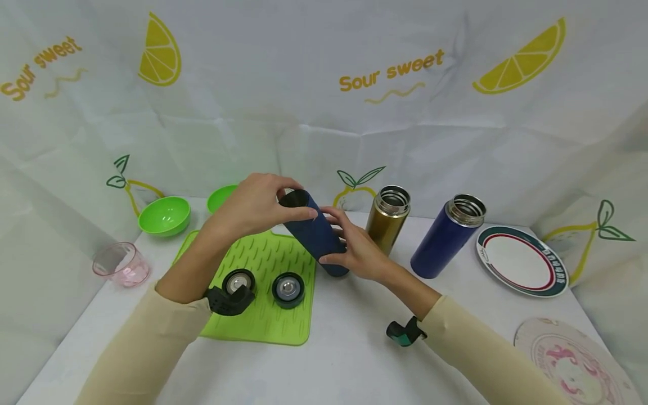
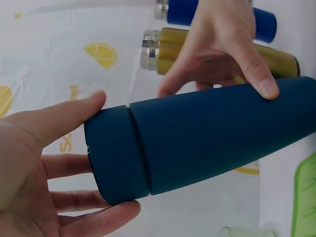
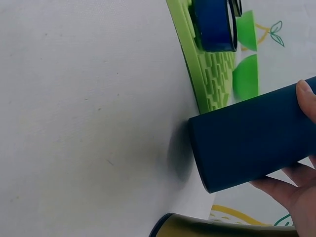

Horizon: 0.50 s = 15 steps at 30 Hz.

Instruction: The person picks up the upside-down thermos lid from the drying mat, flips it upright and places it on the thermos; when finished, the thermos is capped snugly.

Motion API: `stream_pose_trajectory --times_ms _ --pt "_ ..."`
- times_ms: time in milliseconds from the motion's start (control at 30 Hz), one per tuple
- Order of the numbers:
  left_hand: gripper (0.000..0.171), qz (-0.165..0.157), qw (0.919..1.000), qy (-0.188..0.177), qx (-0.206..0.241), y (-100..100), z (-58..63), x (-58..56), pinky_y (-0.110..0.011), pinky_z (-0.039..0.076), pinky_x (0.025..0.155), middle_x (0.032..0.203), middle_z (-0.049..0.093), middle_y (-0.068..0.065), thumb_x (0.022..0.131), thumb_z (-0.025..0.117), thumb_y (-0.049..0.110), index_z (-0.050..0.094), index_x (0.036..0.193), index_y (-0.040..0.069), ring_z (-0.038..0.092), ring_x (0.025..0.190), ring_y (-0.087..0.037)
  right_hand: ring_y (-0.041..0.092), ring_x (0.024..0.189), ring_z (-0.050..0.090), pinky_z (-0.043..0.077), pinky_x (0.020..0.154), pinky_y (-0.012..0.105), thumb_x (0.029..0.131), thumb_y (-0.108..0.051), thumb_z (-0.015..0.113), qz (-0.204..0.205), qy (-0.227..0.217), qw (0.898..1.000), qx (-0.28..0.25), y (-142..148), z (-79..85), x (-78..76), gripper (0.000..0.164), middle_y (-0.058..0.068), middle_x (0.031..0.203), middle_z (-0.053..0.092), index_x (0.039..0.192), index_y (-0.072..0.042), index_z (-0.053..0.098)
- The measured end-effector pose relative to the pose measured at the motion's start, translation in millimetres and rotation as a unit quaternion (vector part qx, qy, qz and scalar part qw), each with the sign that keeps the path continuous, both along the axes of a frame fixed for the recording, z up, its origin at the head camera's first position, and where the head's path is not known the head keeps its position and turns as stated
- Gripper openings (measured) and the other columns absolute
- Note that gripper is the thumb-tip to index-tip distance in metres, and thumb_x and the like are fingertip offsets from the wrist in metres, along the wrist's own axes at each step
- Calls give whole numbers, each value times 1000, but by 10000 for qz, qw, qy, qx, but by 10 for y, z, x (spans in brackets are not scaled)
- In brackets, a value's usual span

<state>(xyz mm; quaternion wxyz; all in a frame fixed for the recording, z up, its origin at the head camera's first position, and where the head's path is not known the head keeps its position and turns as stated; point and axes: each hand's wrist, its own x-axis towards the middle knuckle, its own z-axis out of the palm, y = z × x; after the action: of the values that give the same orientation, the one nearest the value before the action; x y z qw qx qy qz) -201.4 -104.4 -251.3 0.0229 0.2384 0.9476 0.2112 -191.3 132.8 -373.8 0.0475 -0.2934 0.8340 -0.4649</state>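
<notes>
A dark blue thermos bottle (image 1: 315, 239) leans in both hands, its top tipped to the left. A seam sets off its short top section (image 2: 112, 148) in the left wrist view, and the head view shows a dark hollow at that end. My left hand (image 1: 253, 205) holds the top section, thumb on one side and fingers on the other. Lower down, my right hand (image 1: 360, 247) grips the body between thumb and fingers. The base (image 3: 200, 155) is low over the white table, with a shadow beside it; whether they touch, I cannot tell.
A green mat (image 1: 263, 329) bears two round lids, one near my left wrist (image 1: 238, 279) and one dark lid (image 1: 288, 289). Lidless gold (image 1: 386, 225) and blue (image 1: 442, 239) bottles stand right. Green bowls (image 1: 164, 216), a pink glass (image 1: 124, 267) and plates (image 1: 521, 261) lie around.
</notes>
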Motion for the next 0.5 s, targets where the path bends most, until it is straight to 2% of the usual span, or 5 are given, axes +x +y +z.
stream_pose_trajectory --times_ms 100,200,267,367,500 --pt "62 -164 9998 -1 114 -21 1 -8 -35 52 74 107 73 -7 87 76 51 66 137 15 64 90 -22 43 144 47 45 113 60 83 -5 83 10 31 10000 48 -8 -4 -6 97 20 158 43 158 -19 22" --pt "59 -596 9975 -59 362 -74 11 -4 -33 51 74 110 71 -6 86 81 38 65 139 17 63 90 -21 43 143 49 46 112 60 82 -5 84 30 104 9999 59 -4 -12 -13 98 20 157 45 157 -19 23" --pt "59 -922 9941 -120 567 -110 17 2 -33 55 77 116 69 -7 84 85 29 65 139 17 65 95 -22 43 142 50 46 112 60 82 -4 84 39 123 9999 57 4 -19 -15 98 20 157 45 157 -19 23" --pt "58 -1362 9870 -219 827 -142 35 7 -34 60 82 128 67 -5 81 87 18 68 136 18 65 111 -21 44 141 51 47 111 60 81 -3 84 67 98 9999 25 14 -23 -17 98 21 156 47 157 -17 24" --pt "55 -1634 9799 -399 1073 -177 20 -17 -44 62 88 135 64 -5 79 88 14 71 131 18 62 125 -24 45 141 51 47 111 60 82 -4 84 67 6 10000 54 24 -23 -21 98 22 155 47 157 -17 24"
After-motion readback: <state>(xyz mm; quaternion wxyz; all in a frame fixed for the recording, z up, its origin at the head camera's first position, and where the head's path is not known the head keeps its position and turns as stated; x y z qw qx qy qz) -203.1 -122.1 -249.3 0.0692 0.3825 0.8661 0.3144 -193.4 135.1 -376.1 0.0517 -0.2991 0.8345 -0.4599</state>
